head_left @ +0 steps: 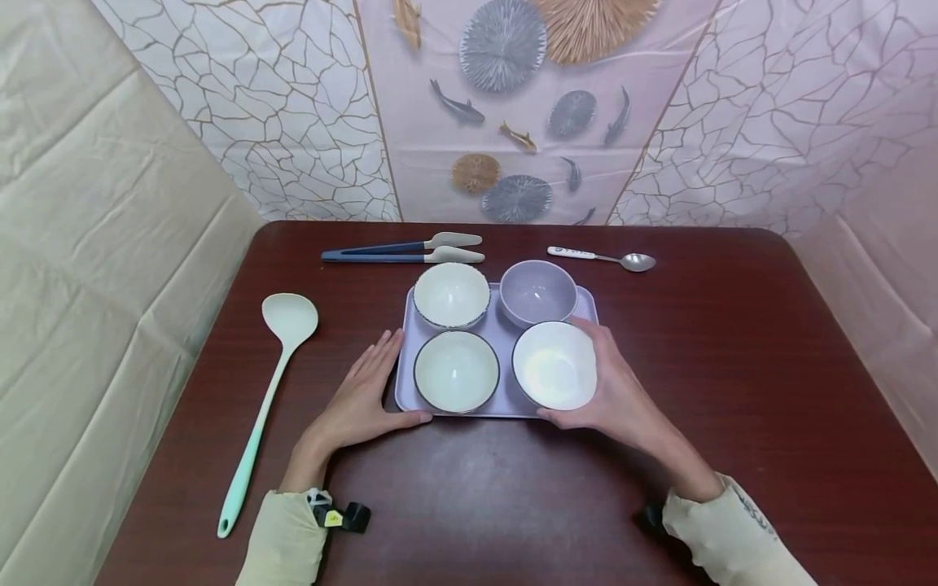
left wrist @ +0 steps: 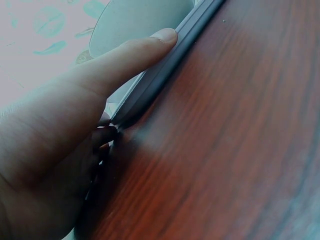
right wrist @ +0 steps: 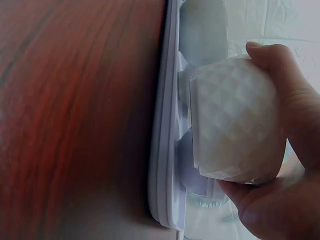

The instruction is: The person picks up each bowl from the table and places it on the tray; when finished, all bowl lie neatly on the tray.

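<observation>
My right hand [head_left: 623,391] grips a white bowl [head_left: 554,366] with a dark rim, thumb on the near side and fingers on the far side. Its outer wall [right wrist: 235,120] has a diamond pattern, and in the right wrist view its base looks slightly raised off the lilac tray [head_left: 506,407]. At the tray's front left corner lies my left hand [head_left: 366,399], its fingers stretched along the side and its thumb touching the front edge. Also on the tray are a pale dark-rimmed bowl [head_left: 457,372], a white scalloped bowl [head_left: 451,295] and a lilac bowl [head_left: 538,293].
A ladle [head_left: 271,391] with a mint handle lies on the table at left. Behind the tray are blue-handled tongs [head_left: 403,249] and a spoon [head_left: 601,258] with a white handle. Patterned cloth [head_left: 506,122] hangs beyond the table's back edge.
</observation>
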A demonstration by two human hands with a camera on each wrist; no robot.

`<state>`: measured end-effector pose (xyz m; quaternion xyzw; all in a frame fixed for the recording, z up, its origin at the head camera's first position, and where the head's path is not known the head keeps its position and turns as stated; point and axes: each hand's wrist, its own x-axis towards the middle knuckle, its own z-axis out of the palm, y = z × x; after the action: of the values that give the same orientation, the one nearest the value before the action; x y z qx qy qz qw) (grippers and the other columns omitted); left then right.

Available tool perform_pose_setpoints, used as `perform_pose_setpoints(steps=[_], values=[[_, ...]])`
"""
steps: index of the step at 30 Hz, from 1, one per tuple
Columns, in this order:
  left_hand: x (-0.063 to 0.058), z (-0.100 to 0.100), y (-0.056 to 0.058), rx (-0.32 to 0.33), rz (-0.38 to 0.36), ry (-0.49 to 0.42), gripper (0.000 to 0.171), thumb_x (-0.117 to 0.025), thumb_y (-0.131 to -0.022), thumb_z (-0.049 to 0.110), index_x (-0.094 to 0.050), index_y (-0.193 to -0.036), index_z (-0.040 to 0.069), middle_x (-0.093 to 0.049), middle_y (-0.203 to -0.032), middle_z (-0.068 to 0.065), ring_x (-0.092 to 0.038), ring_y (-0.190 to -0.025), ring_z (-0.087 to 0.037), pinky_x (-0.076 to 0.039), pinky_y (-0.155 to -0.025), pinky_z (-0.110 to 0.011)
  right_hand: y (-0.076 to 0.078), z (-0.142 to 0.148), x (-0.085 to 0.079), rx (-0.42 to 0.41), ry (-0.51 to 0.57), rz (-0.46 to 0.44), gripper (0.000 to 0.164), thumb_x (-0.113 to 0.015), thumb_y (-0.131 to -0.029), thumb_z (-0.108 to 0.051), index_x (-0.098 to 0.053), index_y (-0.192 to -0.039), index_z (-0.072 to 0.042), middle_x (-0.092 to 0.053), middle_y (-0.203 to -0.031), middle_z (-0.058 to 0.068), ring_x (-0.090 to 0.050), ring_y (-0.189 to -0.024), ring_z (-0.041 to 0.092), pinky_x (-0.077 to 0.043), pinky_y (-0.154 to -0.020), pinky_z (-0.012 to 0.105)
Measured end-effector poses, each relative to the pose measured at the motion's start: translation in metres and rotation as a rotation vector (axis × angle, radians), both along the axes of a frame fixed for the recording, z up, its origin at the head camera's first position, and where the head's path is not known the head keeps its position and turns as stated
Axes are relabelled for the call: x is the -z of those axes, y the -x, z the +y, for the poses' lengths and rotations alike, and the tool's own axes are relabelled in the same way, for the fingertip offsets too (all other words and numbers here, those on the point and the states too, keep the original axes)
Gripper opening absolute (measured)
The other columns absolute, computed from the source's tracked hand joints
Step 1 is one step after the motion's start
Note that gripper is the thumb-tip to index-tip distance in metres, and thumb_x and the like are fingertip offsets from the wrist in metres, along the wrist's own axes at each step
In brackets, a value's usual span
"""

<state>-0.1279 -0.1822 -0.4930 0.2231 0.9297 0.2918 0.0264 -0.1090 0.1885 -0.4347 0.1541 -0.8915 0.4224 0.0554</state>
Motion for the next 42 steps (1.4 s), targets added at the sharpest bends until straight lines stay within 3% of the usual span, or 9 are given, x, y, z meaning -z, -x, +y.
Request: perform_pose_setpoints(steps=[42], values=[[-0.002,0.006,-0.002,0.029,0.015,-0.014,0.124,-0.07,-0.071,0.073,-0.011,-0.158,0.007,-0.015,-0.162,-0.011,-0.008,-0.148,-0.025,-0.01,-0.118,-0.044,-0.002,-0.005,0.018,0.008,-0.033,-0.056,0.127,-0.095,-0.049,-0.051,-0.028,-0.15,-0.014,-0.042,-0.134,0.004,-0.048,-0.116,0.022,-0.043,-0.094,0.045]])
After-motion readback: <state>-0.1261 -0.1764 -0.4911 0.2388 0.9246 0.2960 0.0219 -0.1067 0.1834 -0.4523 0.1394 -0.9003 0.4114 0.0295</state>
